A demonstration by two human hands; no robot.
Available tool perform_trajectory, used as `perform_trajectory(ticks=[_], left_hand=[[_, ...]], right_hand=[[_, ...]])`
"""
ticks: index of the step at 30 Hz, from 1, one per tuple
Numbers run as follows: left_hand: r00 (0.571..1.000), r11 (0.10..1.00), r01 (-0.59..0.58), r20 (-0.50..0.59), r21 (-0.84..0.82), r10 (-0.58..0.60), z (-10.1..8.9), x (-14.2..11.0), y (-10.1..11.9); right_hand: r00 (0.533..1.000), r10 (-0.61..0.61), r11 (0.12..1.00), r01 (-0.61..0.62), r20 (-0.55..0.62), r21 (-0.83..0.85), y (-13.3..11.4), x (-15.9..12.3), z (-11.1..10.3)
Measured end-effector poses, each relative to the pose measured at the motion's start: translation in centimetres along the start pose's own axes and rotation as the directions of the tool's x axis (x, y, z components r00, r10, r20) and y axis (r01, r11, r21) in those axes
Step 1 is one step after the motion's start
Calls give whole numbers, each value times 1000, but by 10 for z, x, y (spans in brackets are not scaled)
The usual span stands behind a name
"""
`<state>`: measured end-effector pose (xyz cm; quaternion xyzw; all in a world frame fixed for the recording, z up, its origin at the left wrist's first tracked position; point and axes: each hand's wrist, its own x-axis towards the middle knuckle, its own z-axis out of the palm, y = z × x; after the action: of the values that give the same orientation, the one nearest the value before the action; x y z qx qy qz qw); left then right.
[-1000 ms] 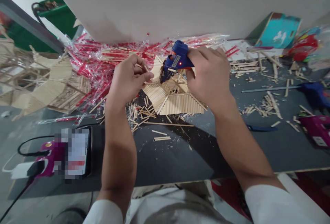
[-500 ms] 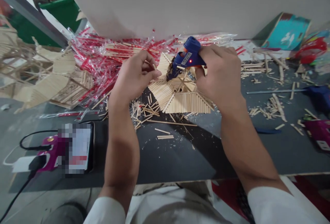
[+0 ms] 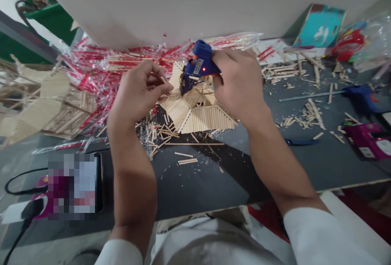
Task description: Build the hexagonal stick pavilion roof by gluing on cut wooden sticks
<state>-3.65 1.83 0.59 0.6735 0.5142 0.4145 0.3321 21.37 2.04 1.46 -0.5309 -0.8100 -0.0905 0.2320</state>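
My right hand (image 3: 240, 84) grips a blue glue gun (image 3: 198, 63) with a red light lit, its nozzle pointing down-left at a roof-like model of small wooden sticks (image 3: 200, 112) on the dark table (image 3: 214, 175). My left hand (image 3: 139, 92) is closed in a pinch on a short wooden stick (image 3: 163, 79), held just left of the gun's nozzle. Loose stick pieces (image 3: 161, 132) lie scattered under and in front of the model.
Clear bags of red-wrapped sticks (image 3: 100, 69) pile behind the model. More stick structures (image 3: 39, 102) stand at the left. A phone (image 3: 76, 185) and charger cable lie front left. Another blue glue gun (image 3: 363, 94), a purple tool (image 3: 366, 141) and stick scraps lie right.
Both hands keep the same pose with the stick and the glue gun. The view shifted slightly, so everything sits a little further left than half a second ago.
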Motion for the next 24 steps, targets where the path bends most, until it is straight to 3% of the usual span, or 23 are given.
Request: perform_trajectory(ticks=[8, 24], left_hand=[[1000, 999, -14, -24, 51, 15, 3, -1, 1], [1000, 999, -1, -14, 35, 1, 0, 0, -6]], right_hand=[[998, -28, 999, 30, 65, -27, 0, 2, -7], [1000, 22, 995, -21, -5, 98, 11, 4, 9]])
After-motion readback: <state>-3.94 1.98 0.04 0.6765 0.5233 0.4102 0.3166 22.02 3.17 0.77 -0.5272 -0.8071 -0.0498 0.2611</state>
